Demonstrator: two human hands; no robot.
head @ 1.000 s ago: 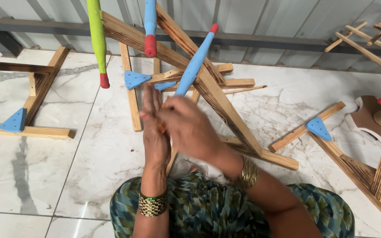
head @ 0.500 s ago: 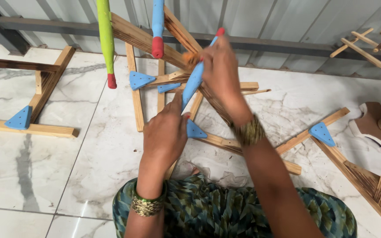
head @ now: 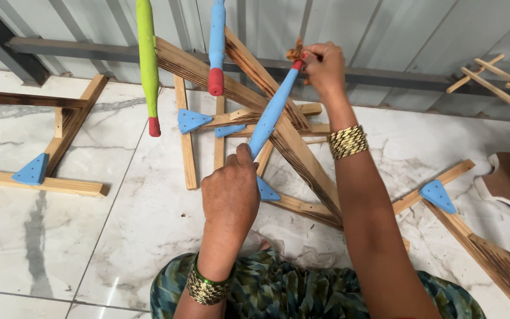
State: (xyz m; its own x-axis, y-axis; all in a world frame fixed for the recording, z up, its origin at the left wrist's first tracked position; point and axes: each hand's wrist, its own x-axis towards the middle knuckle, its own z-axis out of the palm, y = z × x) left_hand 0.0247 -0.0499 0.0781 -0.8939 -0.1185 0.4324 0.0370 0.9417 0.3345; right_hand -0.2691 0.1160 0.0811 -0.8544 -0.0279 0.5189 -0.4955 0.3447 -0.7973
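Right hand now higher, both hands gripping blue rod, its lower end hidden.

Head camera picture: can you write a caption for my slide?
Left hand steadies a blue rod; right hand pinches its red tip.

No packages, labels, signs, screens visible

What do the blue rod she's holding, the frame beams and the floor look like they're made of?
Blue rod: probably turned wood under matte blue paint with a red tip; the paint hides the grain. Frame beam: bare wood, with visible grain and dark scorched streaks. Floor: polished white marble or marble-look tile, grey-veined and reflective.
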